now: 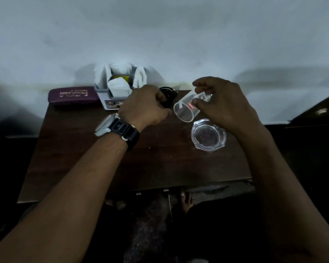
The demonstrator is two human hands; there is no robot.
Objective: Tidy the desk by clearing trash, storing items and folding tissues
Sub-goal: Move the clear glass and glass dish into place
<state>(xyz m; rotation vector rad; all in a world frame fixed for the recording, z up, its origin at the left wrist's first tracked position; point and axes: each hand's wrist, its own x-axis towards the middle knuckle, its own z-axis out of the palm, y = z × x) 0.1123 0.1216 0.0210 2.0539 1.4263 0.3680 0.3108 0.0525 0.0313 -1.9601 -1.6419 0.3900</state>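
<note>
My right hand (222, 105) holds a clear drinking glass (186, 109) tilted on its side above the dark wooden desk (84, 158), its mouth facing toward me and left. A small red label shows on the glass. My left hand (146, 107), with a black-strapped watch on the wrist, is closed around a black cable or similar dark object (167, 95) at the desk's back edge. A grey organiser (118, 86) holding white folded tissues stands behind the left hand.
A clear glass ashtray (208, 135) sits on the desk below my right hand. A maroon spectacle case (72, 95) lies at the back left against the pale wall. The desk's front edge is near my lap, with a foot visible below.
</note>
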